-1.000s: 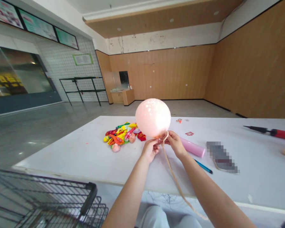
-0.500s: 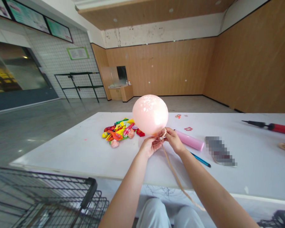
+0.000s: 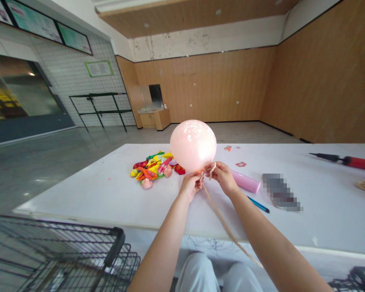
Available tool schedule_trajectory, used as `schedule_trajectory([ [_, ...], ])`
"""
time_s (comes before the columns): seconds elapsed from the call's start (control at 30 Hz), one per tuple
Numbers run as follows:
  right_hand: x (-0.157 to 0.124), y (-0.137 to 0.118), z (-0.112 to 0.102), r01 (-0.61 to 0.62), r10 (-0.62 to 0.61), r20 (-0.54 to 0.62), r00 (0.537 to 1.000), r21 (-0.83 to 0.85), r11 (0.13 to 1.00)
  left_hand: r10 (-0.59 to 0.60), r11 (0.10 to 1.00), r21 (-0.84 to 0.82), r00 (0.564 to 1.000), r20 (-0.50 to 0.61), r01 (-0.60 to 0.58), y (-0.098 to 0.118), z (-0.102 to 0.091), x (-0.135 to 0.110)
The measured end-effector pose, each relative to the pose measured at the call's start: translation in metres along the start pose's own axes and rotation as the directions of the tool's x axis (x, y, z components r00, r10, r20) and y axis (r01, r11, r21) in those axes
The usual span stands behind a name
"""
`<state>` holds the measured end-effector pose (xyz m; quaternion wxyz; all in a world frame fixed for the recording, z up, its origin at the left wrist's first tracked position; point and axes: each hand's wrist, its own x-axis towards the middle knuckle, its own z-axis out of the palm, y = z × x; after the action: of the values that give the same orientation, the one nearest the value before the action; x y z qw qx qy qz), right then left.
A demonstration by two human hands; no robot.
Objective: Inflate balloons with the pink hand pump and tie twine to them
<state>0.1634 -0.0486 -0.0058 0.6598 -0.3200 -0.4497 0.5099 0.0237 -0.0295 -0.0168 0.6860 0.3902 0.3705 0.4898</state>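
Note:
A blown-up pale pink balloon [image 3: 193, 145] with a white print stands over the table, its neck down at my fingers. My left hand [image 3: 191, 185] is closed in a pinch at the balloon's neck, where the cord also passes. Pinched in my right hand [image 3: 223, 176] is the short end of a beige cord [image 3: 220, 219], which forms a loop beside the neck. From there the cord's long part slants down across the table and over its front edge towards my knees. My fingers partly hide the neck, so I cannot tell whether a knot is there.
On the white table [image 3: 88, 194] lies a pile of colourful uninflated balloons [image 3: 152, 166] to the left. To the right are a pink cylinder [image 3: 246, 181], a blue pen [image 3: 258, 204], a blurred-out flat object [image 3: 281, 192] and a red-and-black hand pump [image 3: 349, 161]. A wire cart [image 3: 109, 239] stands front left.
My right hand has drawn slightly right, away from my left hand, with the cord end. A gap with a cord loop now shows between the hands. The balloon has barely shifted.

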Motion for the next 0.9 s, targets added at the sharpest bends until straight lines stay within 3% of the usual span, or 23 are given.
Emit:
schedule_trajectory([
  [0.2,0.001,0.002,-0.002,0.028,-0.019,-0.09,0.996,0.093,0.995,0.107,0.985,0.136,0.994,0.026,-0.11,0.001,0.001,-0.005],
  [0.37,0.0,0.0,-0.001,0.046,-0.033,-0.124,0.992,0.106,0.993,0.137,0.974,0.173,0.988,0.073,-0.148,0.005,0.005,-0.01],
  [0.5,0.0,-0.002,-0.001,0.055,-0.043,-0.135,0.99,0.08,0.995,0.204,0.928,0.3,0.975,0.091,-0.222,0.004,0.004,-0.009],
  [0.67,-0.001,-0.003,-0.001,0.054,-0.049,-0.113,0.992,0.039,0.998,0.375,0.726,0.561,0.913,0.162,-0.398,-0.001,-0.001,-0.005],
  [0.9,-0.006,-0.012,0.006,0.112,-0.116,-0.059,0.991,-0.068,0.991,0.553,0.398,0.769,0.8,0.233,-0.5,-0.001,-0.002,-0.003],
])
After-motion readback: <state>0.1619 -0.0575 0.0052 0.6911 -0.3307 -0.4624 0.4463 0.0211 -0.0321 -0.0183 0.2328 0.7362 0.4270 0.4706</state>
